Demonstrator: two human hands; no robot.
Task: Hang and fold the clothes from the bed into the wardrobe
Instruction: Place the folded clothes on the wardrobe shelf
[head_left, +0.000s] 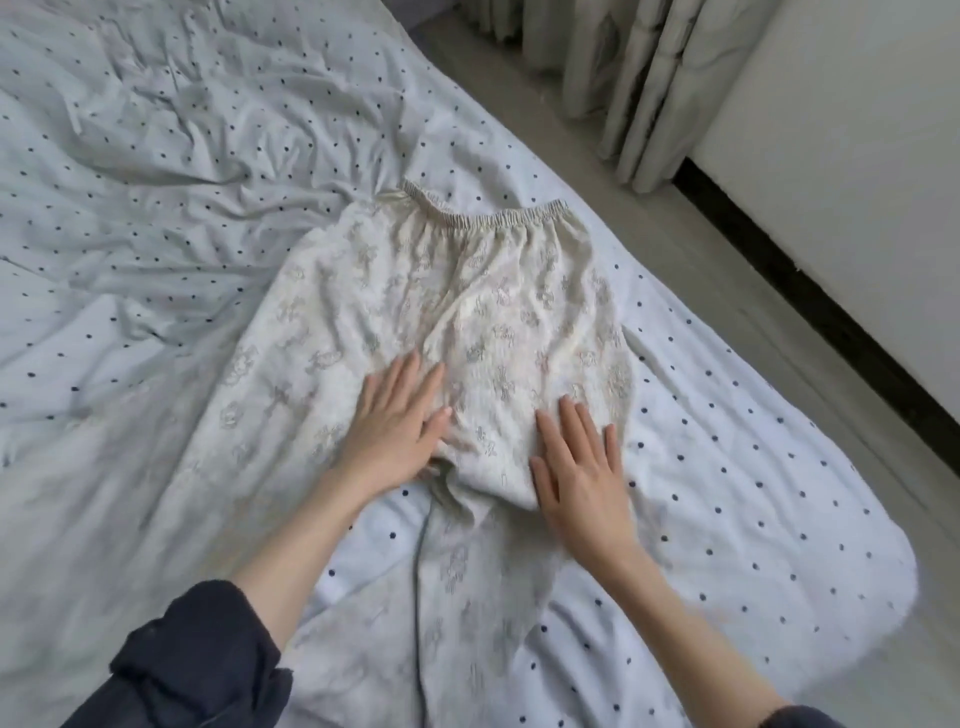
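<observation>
A cream patterned pair of trousers (498, 312) with an elastic waistband (483, 218) lies spread on the bed, waistband at the far end, legs running toward me. My left hand (397, 426) lies flat on the cloth near the crotch, fingers straight. My right hand (576, 462) presses flat on the right side of the garment, fingers spread. Neither hand grips anything. No wardrobe is in view.
The bed carries a pale sheet with dark dots (156, 182), wrinkled at the left. Its edge runs diagonally at the right, with grey floor (701, 270) beyond. Curtains (649, 78) hang at the top right beside a white wall with a dark skirting (810, 291).
</observation>
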